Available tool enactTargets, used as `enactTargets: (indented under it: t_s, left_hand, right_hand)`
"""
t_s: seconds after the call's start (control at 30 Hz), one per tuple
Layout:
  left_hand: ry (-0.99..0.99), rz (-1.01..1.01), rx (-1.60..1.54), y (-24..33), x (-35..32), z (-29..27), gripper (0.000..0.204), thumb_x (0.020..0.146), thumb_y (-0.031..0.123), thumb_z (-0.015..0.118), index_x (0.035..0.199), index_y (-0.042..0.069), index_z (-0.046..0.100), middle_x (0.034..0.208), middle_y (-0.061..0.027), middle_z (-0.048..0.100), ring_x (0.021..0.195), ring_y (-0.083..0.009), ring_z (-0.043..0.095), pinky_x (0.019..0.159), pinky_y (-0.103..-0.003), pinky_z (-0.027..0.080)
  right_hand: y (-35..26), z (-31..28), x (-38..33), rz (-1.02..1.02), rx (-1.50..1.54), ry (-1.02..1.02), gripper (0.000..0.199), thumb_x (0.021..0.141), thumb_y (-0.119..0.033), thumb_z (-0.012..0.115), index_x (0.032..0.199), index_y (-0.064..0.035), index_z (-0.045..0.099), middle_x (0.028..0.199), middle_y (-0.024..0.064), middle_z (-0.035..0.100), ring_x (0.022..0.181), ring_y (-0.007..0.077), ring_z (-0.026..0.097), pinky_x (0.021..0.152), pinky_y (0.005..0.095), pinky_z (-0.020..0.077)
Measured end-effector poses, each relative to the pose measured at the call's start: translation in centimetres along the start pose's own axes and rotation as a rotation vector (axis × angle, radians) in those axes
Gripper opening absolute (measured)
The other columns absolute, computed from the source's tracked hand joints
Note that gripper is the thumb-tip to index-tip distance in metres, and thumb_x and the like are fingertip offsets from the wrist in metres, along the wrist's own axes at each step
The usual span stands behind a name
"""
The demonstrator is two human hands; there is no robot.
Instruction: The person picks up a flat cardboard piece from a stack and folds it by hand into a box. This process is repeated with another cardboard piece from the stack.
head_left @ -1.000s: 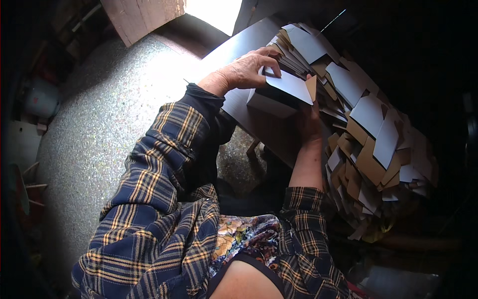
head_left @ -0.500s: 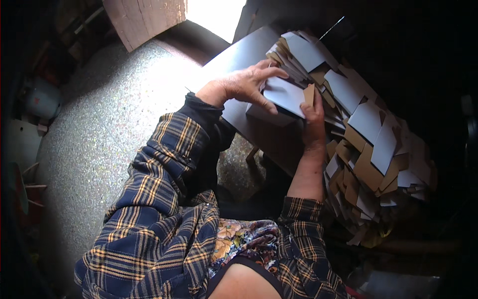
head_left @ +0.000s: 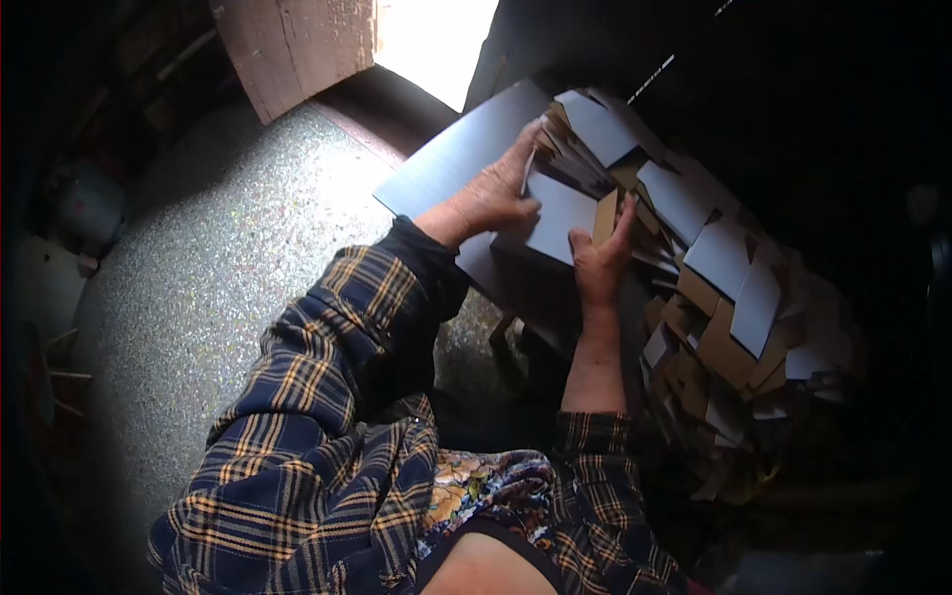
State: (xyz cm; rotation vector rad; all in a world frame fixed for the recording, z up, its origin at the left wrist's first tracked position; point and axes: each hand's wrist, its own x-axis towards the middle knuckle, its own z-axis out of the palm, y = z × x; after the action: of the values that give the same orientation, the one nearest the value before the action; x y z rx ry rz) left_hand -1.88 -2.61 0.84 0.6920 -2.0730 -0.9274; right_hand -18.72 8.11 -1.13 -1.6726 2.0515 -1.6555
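A white cardboard box blank (head_left: 562,215) lies across the near part of the table, a brown inner flap standing up on its right side. My right hand (head_left: 601,260) pinches that flap, thumb on the left and fingers on the right. My left hand (head_left: 499,195) is closed at the blank's left edge, where a thin white flap rises beside its fingers. Most of the left fingertips are hidden. Just beyond and to the right, a large heap of flat white and brown cardboard blanks (head_left: 679,201) overlaps in layers.
The smooth grey table (head_left: 436,164) reaches out to the left of my hands. A worn wooden panel (head_left: 297,50) stands at the far left beside a bright opening. Speckled floor (head_left: 188,327) spreads on the left, and dark objects line the left rim.
My left hand has gone from spread fingers above the blank to closed at its left edge. My right hand has shifted slightly left and nearer, and the brown flap shows more.
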Motion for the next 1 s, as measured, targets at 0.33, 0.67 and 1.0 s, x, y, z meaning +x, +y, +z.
enactTargets:
  t_s: [0.33,0.67,1.0]
  left_hand:
    - [-0.088,-0.060,0.101,-1.2,0.1,1.1,0.085,0.081,0.021,0.063,0.149,0.008,0.013,0.140,-0.0272,0.039,0.132,-0.0382,0.038,0.110,-0.039,0.030]
    - [-0.152,0.093,0.342,-0.6,-0.6,1.2,0.083,0.088,0.043,0.058,0.147,0.001,0.017,0.147,-0.0266,0.028,0.138,-0.0384,0.028,0.113,-0.041,0.024]
    - [-0.421,0.066,0.625,-0.2,-0.5,0.5,0.094,0.085,0.075,0.034,0.145,0.003,0.029,0.150,-0.0244,0.024,0.141,-0.0376,0.020,0.116,-0.044,0.016]
  right_hand:
    - [1.0,0.6,0.1,-0.225,-0.210,-0.224,0.062,0.079,-0.009,0.058,0.139,-0.0071,0.041,0.137,0.0181,0.044,0.127,0.0354,0.042,0.107,0.0421,0.0347]
    - [1.1,0.4,-0.1,-0.170,-0.257,-0.369,0.065,0.083,-0.040,0.060,0.139,-0.0109,0.044,0.144,0.0181,0.037,0.131,0.0358,0.039,0.108,0.0428,0.0332]
    - [1.1,0.8,-0.1,-0.147,-0.130,-0.432,0.064,0.087,-0.043,0.057,0.139,-0.0087,0.042,0.148,0.0188,0.030,0.134,0.0375,0.035,0.109,0.0428,0.0318]
